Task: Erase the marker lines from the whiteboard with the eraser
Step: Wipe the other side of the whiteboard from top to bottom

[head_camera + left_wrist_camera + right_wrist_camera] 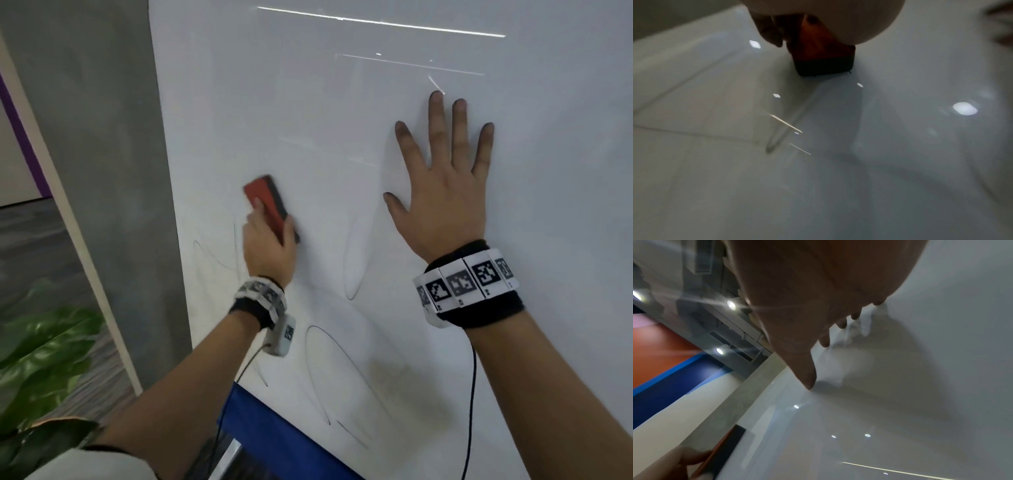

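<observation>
Fingers point(257, 209) around red rectangular eraser point(270, 202)

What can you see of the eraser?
The eraser is a flat oblong block with a red back and a dark felt-like pad underneath. The pad lies against the whiteboard, long axis tilted up to the left, above the remaining marker loops. The left hand grips its lower end. It looks motion-blurred.

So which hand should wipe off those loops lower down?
The left hand: it already grips the eraser beside the marker lines. The right hand lies flat on the whiteboard.
</observation>
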Tool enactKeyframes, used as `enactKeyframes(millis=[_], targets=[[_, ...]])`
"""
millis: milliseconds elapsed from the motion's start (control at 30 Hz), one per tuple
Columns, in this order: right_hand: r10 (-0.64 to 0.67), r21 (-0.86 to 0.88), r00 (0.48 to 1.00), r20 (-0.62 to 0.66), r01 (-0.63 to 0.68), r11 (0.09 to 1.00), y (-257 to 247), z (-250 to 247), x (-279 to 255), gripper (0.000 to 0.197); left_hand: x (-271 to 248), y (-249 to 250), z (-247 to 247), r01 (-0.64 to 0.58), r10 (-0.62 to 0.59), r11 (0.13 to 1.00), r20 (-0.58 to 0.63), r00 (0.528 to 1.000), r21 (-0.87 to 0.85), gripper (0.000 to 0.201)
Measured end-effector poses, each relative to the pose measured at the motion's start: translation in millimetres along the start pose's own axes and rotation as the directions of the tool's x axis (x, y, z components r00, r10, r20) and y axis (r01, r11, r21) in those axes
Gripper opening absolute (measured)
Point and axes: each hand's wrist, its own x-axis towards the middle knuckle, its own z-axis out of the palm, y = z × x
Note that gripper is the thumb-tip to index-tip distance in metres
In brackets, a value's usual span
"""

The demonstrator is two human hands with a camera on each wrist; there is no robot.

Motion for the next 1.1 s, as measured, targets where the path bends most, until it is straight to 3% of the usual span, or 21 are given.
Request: enactKeyframes(millis=[67, 167, 200, 233, 267, 333, 367, 400, 433, 500, 533, 567, 667, 700, 733, 767, 800, 900, 967, 1033, 1100], targets=[[0.004, 0.003, 1.000, -0.003, -0.004, 1.000, -2.9, 0.1, -0.6, 0.086, -43.9, 11.7, 1.9, -0.299, 0.295, 0.954, 0.122, 0.948, 0.019, 0.067], [-0.015, 0.035, 1.000, -0.004, 0.015, 0.999, 3.0, -0.3, -0.9, 0.084, -62.9, 10.2, 1.9, -0.657, 0.617, 0.753, 0.293, 0.730, 0.050, 0.060], [-0.038, 0.051, 0.999, -0.006, 0.038, 0.998, 8.5, -1.3, -1.5, 0.082, -52.0, 7.6, -1.3, -0.689, 0.642, 0.721, 0.310, 0.702, 0.067, 0.057], [-0.062, 0.068, 0.998, -0.006, 0.062, 0.996, 15.4, -2.8, -2.7, 0.079, -37.7, 3.4, -4.5, -0.677, 0.629, 0.731, 0.301, 0.717, 0.084, 0.057], [-0.075, 0.084, 0.997, -0.006, 0.076, 0.994, 22.9, -5.0, -4.8, 0.077, -22.3, -1.3, -8.8, -0.606, 0.567, 0.790, 0.265, 0.780, 0.095, 0.058], [-0.029, 0.084, 0.999, -0.023, 0.031, 0.996, 35.4, -12.0, -12.5, 0.074, 9.8, -7.7, -18.8, -0.288, 0.274, 0.952, 0.139, 0.952, 0.099, 0.065], [0.034, 0.065, 0.999, -0.042, -0.031, 0.997, 39.2, -15.6, -18.2, 0.073, 21.9, -8.1, -21.7, -0.122, 0.115, 0.990, 0.089, 0.989, 0.072, 0.068], [0.105, 0.043, 0.992, -0.066, -0.102, 0.994, 41.4, -18.3, -24.6, 0.073, 28.0, -5.0, -22.4, -0.021, 0.019, 0.999, 0.061, 0.998, 0.036, 0.069], [0.166, 0.027, 0.982, -0.089, -0.164, 0.986, 41.9, -19.7, -31.5, 0.073, 27.4, 1.1, -20.9, -0.016, 0.016, 1.000, 0.050, 0.999, 0.013, 0.070], [0.216, 0.020, 0.970, -0.112, -0.215, 0.976, 40.6, -18.1, -43.7, 0.072, 6.6, 20.2, -11.8, -0.193, 0.193, 0.981, 0.061, 0.979, -0.014, 0.068], [0.220, 0.023, 0.970, -0.107, -0.219, 0.975, 39.8, -16.1, -48.0, 0.072, -13.2, 29.4, -5.6, -0.329, 0.332, 0.943, 0.095, 0.939, -0.041, 0.065], [0.221, 0.022, 0.970, -0.099, -0.220, 0.975, 39.3, -13.8, -50.5, 0.071, -36.5, 36.5, 0.6, -0.476, 0.481, 0.876, 0.159, 0.862, -0.072, 0.061], [0.228, 0.004, 0.971, -0.074, -0.229, 0.974, 38.5, -7.8, -55.3, 0.071, -85.7, 38.6, 14.5, -0.834, 0.821, 0.533, 0.323, 0.470, -0.144, 0.047], [0.225, 0.005, 0.972, -0.067, -0.225, 0.974, 39.7, -7.3, -56.0, 0.071, -85.5, 37.2, 15.3, -0.873, 0.858, 0.461, 0.329, 0.394, -0.158, 0.044], [0.217, 0.009, 0.974, -0.061, -0.217, 0.976, 42.0, -7.4, -56.7, 0.071, -79.0, 36.2, 15.1, -0.884, 0.874, 0.436, 0.314, 0.370, -0.170, 0.043], [0.206, 0.011, 0.977, -0.054, -0.206, 0.979, 45.1, -7.9, -57.6, 0.071, -69.5, 36.1, 13.9, -0.877, 0.874, 0.447, 0.296, 0.385, -0.179, 0.044], [0.195, 0.013, 0.980, -0.047, -0.194, 0.981, 48.6, -8.9, -59.0, 0.071, -59.3, 36.8, 11.8, -0.847, 0.854, 0.499, 0.270, 0.445, -0.184, 0.047], [0.169, 0.010, 0.985, -0.039, -0.168, 0.986, 54.7, -10.9, -62.3, 0.069, -30.9, 42.4, 2.9, -0.564, 0.586, 0.809, 0.161, 0.794, -0.164, 0.061], [0.171, 0.006, 0.984, -0.038, -0.171, 0.985, 54.5, -11.0, -64.5, 0.069, -21.9, 47.3, 2.6, -0.283, 0.300, 0.936, 0.054, 0.952, -0.211, 0.068], [0.180, 0.011, 0.982, -0.050, -0.180, 0.984, 51.9, -11.0, -66.7, 0.068, -29.7, 53.3, 8.7, -0.110, 0.111, 0.959, -0.008, 0.994, -0.261, 0.069], [0.190, 0.014, 0.980, -0.054, -0.190, 0.982, 48.2, -10.4, -68.8, 0.068, -63.4, 59.3, 18.5, -0.127, 0.135, 0.962, 0.016, 0.991, -0.240, 0.067]])
